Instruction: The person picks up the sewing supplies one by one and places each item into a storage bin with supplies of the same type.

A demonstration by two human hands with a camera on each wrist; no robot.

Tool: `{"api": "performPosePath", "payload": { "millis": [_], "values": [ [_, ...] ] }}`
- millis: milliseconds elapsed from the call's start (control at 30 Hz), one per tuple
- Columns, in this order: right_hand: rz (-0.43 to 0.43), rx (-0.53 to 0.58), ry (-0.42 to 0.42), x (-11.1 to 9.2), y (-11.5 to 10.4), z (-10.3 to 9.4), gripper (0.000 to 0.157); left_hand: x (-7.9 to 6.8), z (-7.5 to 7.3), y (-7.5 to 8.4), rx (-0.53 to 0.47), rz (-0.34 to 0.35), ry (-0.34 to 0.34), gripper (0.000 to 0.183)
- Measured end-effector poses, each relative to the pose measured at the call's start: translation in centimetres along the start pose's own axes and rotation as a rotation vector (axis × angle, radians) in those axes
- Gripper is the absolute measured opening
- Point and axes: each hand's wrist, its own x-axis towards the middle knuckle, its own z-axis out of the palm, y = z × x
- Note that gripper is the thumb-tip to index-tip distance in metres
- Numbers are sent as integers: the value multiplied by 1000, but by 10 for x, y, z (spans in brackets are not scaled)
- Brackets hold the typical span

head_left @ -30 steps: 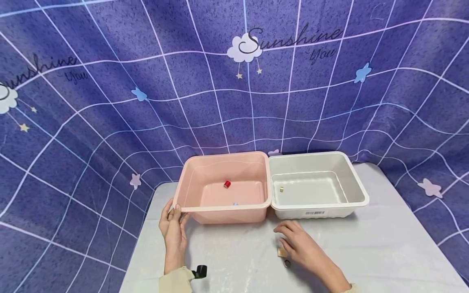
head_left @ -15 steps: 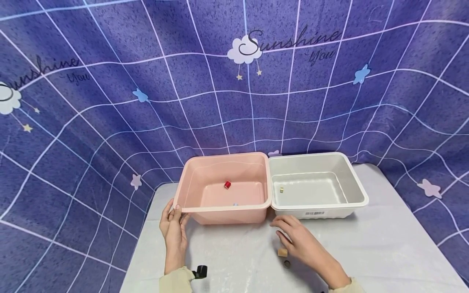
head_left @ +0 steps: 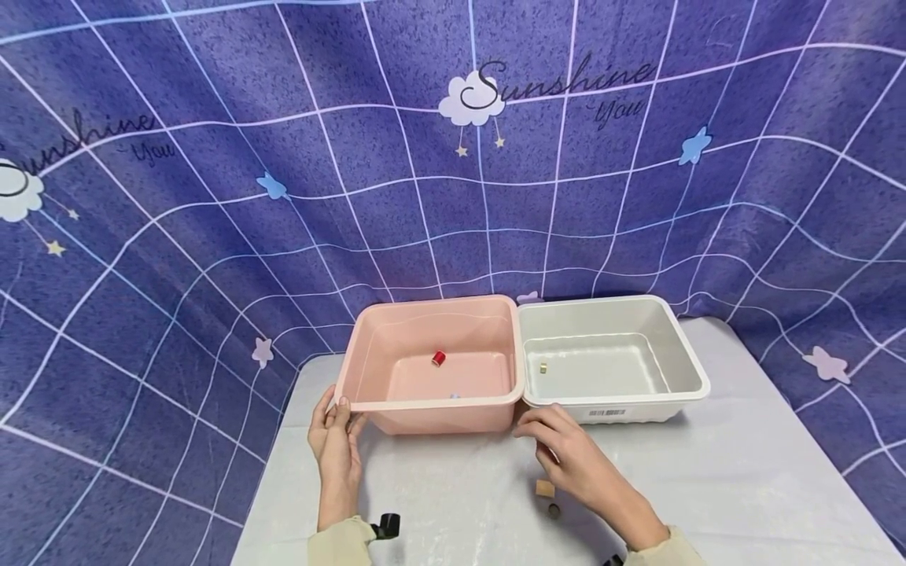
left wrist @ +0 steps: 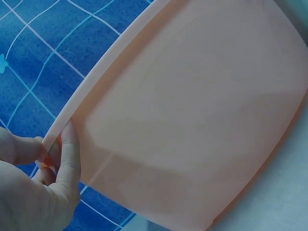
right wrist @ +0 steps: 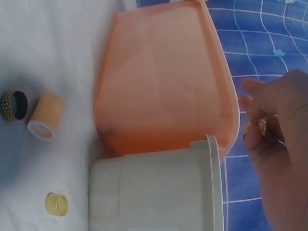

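Note:
My left hand (head_left: 336, 444) pinches the front left corner of the pink plastic bin (head_left: 446, 417); thumb and fingers grip its rim in the left wrist view. A red thread spool (head_left: 439, 358) and a small pale blue thing (head_left: 454, 395) lie in that bin. Between the thumb and fingers of my right hand (head_left: 569, 456) is a gold ring (right wrist: 255, 128), seen in the right wrist view. That hand hovers in front of the seam between the bins. On the table below lie an orange thread spool (right wrist: 46, 116), a dark ring with gold studs (right wrist: 14, 105) and another gold ring (right wrist: 57, 204).
The white bin (head_left: 614, 410) stands against the pink bin's right side, with a small gold piece (head_left: 543, 367) inside it. A purple grid-patterned curtain (head_left: 453, 196) hangs behind both. The pale tablecloth (head_left: 439, 503) covers the table in front.
My right hand has moved left and slightly forward, close to the seam between the bins. My left hand keeps its hold on the pink bin's corner.

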Motion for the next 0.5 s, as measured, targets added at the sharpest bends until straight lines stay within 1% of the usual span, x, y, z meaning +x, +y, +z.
{"api": "performPosePath", "payload": {
  "millis": [233,500],
  "values": [
    [29,-3,9,-1,-1,-1,45,-3,0,0,-15,-1,-5,52],
    [33,-24,21,-6,2,3,47,-2,1,0,28,7,-7,50]
  ]
}}
